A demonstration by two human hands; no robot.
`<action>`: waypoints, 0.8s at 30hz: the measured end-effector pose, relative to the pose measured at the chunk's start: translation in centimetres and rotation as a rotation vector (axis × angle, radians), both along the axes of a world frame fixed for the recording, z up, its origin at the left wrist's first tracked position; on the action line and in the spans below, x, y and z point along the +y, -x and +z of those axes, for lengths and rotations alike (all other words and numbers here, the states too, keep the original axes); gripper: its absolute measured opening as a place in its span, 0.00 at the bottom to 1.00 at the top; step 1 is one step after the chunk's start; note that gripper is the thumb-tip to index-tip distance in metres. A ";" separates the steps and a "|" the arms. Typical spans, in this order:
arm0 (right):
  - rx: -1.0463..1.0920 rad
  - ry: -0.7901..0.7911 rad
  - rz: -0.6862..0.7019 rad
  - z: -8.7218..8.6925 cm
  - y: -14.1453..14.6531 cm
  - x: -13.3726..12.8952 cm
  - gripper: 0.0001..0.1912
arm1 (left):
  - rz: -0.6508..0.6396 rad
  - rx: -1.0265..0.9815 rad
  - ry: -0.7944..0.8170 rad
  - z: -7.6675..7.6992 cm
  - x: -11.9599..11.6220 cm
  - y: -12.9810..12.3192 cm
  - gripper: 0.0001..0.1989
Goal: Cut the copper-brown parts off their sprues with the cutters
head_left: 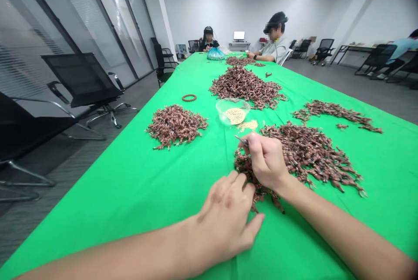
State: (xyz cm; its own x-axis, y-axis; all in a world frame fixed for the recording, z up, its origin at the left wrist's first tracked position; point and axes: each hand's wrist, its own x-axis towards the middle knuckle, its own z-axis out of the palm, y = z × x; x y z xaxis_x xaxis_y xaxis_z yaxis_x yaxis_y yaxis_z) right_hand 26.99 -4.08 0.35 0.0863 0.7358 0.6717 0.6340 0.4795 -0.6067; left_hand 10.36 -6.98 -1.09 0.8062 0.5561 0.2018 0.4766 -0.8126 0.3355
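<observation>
While the right hand (269,160) gripped a thin metal tool (241,140), the tool's rear end was concealed. The left hand (225,212) lay palm down, fingertips hidden at a brown heap (313,153); whether it held anything could not be determined. From the right hand, the heap extended toward 3 o'clock; a clear bowl (222,116) stood at 11 o'clock.

To your left, a black mesh chair (80,77) stands before a glass partition (72,5). Ahead of you, a lit monitor (239,35) sits near the far wall (202,1).
</observation>
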 end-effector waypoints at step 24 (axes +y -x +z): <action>-0.269 0.069 0.281 -0.9 2.1 -1.1 0.14 | 0.019 -0.215 0.390 2.9 6.6 8.9 0.16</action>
